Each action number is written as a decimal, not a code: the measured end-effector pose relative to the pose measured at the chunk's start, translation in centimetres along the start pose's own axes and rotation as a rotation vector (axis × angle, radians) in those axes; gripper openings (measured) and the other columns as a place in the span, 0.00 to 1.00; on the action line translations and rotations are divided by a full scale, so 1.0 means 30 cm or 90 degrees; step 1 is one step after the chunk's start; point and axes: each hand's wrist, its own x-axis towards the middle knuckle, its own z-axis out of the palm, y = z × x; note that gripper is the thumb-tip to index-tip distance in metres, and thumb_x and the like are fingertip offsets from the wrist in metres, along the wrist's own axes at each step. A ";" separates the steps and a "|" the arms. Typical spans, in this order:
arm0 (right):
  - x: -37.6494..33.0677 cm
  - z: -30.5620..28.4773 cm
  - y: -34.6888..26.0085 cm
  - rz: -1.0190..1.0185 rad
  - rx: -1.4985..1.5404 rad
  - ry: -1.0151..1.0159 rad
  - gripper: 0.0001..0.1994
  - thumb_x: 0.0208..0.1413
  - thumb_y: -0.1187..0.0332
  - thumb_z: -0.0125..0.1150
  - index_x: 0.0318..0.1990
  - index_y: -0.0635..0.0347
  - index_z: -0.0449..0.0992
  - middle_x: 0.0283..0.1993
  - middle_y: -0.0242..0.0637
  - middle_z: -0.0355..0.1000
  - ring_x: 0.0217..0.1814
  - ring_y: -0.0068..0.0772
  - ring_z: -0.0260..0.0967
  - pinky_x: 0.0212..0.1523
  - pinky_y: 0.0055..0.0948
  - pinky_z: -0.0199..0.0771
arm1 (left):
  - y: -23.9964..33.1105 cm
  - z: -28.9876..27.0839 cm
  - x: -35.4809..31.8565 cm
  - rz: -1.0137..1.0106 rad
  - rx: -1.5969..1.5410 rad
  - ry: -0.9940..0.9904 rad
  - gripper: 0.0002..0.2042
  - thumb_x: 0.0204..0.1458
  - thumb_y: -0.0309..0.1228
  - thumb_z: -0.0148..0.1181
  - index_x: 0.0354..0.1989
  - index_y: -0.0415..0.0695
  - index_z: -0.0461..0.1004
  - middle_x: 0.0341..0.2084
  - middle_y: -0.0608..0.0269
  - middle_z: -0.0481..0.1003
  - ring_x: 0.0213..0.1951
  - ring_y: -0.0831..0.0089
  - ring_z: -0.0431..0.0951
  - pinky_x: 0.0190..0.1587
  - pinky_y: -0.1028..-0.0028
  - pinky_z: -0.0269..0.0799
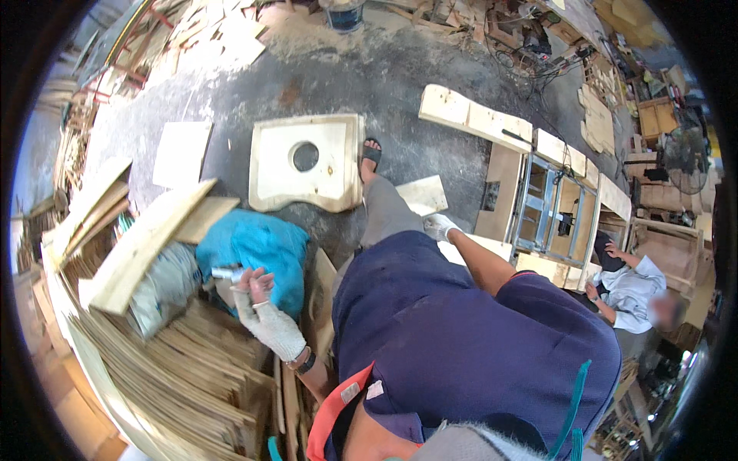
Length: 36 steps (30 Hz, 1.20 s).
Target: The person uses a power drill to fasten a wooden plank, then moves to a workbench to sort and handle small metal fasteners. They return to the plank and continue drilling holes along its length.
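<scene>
My left hand [269,316], in a white knit glove with bare fingertips, reaches over the left side with its fingers stretched out. Close to its fingertips is a small whitish object [226,273], too blurred to name; whether they touch is unclear. A blue sack [261,250] lies just beyond. My right hand [440,227], also gloved, is beside my lower leg, by a pale board piece [423,195]; its fingers are too small to read. Ahead on the floor lies a stack of pale wooden panels [277,180] with a round hole, beside my sandalled foot [370,152].
Stacked thin boards [169,376] fill the lower left, with a plank [154,246] and a grey sack [163,284] on top. At right are a metal frame [542,201], a long board [473,115], cables and a seated person [634,284]. A bucket [344,15] stands far ahead.
</scene>
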 end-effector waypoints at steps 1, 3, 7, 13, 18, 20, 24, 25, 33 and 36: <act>0.038 -0.027 -0.042 -0.019 -0.056 0.003 0.15 0.55 0.58 0.62 0.34 0.65 0.80 0.26 0.40 0.78 0.26 0.36 0.77 0.28 0.40 0.76 | 0.010 0.075 0.055 0.013 0.006 -0.040 0.15 0.69 0.34 0.55 0.54 0.33 0.75 0.45 0.55 0.79 0.43 0.70 0.77 0.50 0.68 0.72; 0.034 -0.137 -0.186 0.021 -0.171 0.007 0.15 0.59 0.57 0.61 0.39 0.61 0.81 0.30 0.40 0.80 0.31 0.35 0.80 0.32 0.38 0.79 | 0.054 0.275 0.174 0.024 0.017 -0.117 0.14 0.68 0.32 0.56 0.53 0.33 0.76 0.44 0.56 0.79 0.42 0.70 0.78 0.49 0.69 0.73; 0.161 -0.310 -0.199 -0.010 -0.077 0.111 0.26 0.57 0.48 0.63 0.51 0.64 0.82 0.46 0.55 0.81 0.45 0.52 0.81 0.48 0.48 0.79 | 0.168 0.678 0.401 0.035 0.004 -0.321 0.14 0.68 0.32 0.55 0.53 0.33 0.75 0.43 0.55 0.80 0.42 0.72 0.79 0.49 0.71 0.73; 0.257 -0.592 -0.390 0.123 0.238 0.202 0.17 0.55 0.61 0.63 0.46 0.65 0.81 0.35 0.41 0.80 0.30 0.32 0.80 0.30 0.32 0.79 | 0.349 1.186 0.689 0.073 0.001 -0.493 0.16 0.68 0.34 0.57 0.54 0.32 0.76 0.43 0.55 0.80 0.43 0.71 0.79 0.50 0.70 0.74; 0.300 -0.767 -0.557 0.102 0.306 0.284 0.17 0.53 0.64 0.60 0.47 0.64 0.81 0.36 0.38 0.79 0.29 0.30 0.79 0.29 0.30 0.78 | 0.371 1.466 0.873 0.054 -0.018 -0.523 0.17 0.67 0.35 0.57 0.55 0.32 0.76 0.42 0.54 0.80 0.42 0.72 0.80 0.49 0.71 0.74; 0.335 -0.789 -0.594 0.108 0.323 0.291 0.17 0.53 0.64 0.59 0.47 0.63 0.81 0.36 0.38 0.80 0.30 0.29 0.79 0.30 0.29 0.78 | 0.353 1.560 0.938 0.028 -0.021 -0.538 0.18 0.68 0.37 0.57 0.56 0.33 0.75 0.42 0.54 0.80 0.42 0.72 0.79 0.49 0.71 0.75; 0.460 -0.817 -0.615 0.091 0.190 0.297 0.18 0.52 0.57 0.62 0.43 0.61 0.85 0.39 0.48 0.83 0.40 0.43 0.82 0.43 0.38 0.80 | 0.293 1.739 1.078 -0.036 -0.068 -0.553 0.24 0.70 0.44 0.53 0.60 0.33 0.71 0.43 0.55 0.79 0.41 0.71 0.79 0.47 0.70 0.76; 0.499 -0.842 -0.639 0.068 0.131 0.298 0.19 0.51 0.55 0.63 0.42 0.60 0.86 0.40 0.51 0.83 0.42 0.48 0.83 0.47 0.40 0.80 | 0.275 1.793 1.130 -0.056 -0.085 -0.551 0.25 0.71 0.46 0.52 0.61 0.34 0.70 0.43 0.55 0.78 0.41 0.71 0.79 0.47 0.70 0.76; 0.800 -1.065 -0.725 0.193 0.190 0.360 0.23 0.54 0.51 0.60 0.43 0.63 0.84 0.42 0.58 0.81 0.47 0.56 0.81 0.49 0.45 0.78 | 0.264 2.424 1.647 -0.014 -0.099 -0.634 0.34 0.71 0.55 0.43 0.72 0.37 0.59 0.48 0.52 0.77 0.47 0.67 0.79 0.51 0.68 0.74; 0.849 -1.235 -0.923 0.207 0.255 0.403 0.21 0.55 0.53 0.60 0.42 0.65 0.82 0.43 0.58 0.80 0.47 0.57 0.80 0.49 0.46 0.76 | 0.408 2.679 1.769 0.050 -0.087 -0.698 0.34 0.72 0.54 0.42 0.73 0.37 0.57 0.50 0.52 0.76 0.49 0.67 0.78 0.54 0.66 0.73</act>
